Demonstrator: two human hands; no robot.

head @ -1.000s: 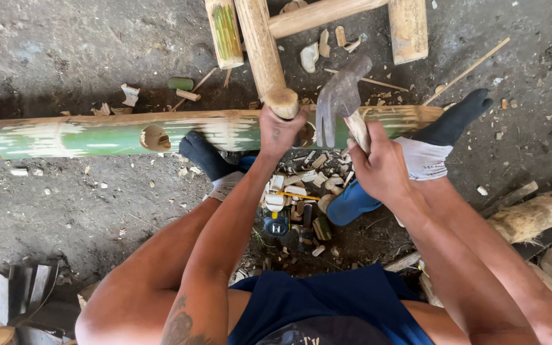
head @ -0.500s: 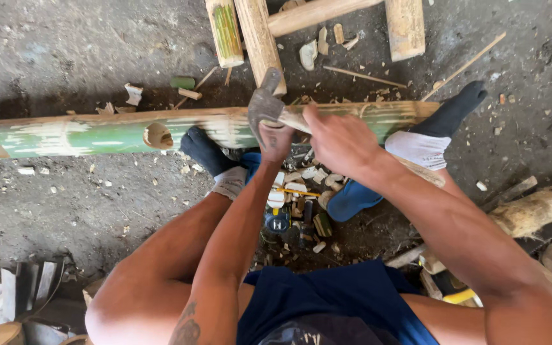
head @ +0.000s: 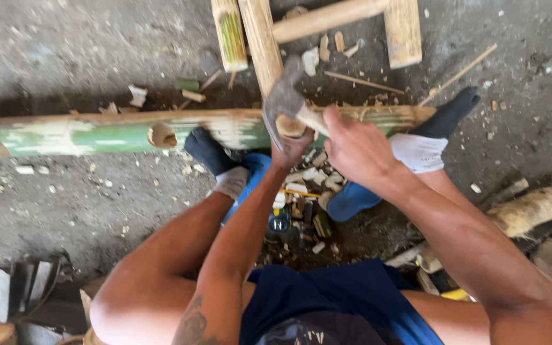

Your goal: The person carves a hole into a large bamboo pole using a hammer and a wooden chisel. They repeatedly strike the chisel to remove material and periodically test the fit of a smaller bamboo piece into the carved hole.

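Right hand (head: 359,150) is gripping the hatchet (head: 283,102) handle, fingers fully closed, blade sitting on the bamboo pole (head: 116,131). Left hand (head: 291,148) is closed around a wooden stick (head: 264,41) just below the blade. Pole is lying on the floor, wood chips (head: 308,185) under both grips.

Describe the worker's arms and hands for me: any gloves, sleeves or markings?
Both arms are bare from shoulder to wrist, with no sleeves in view. The left hand and right hand wear no gloves, and no watch or ring shows. A dark tattoo marks the left arm near the elbow; its design is too blurred to read.
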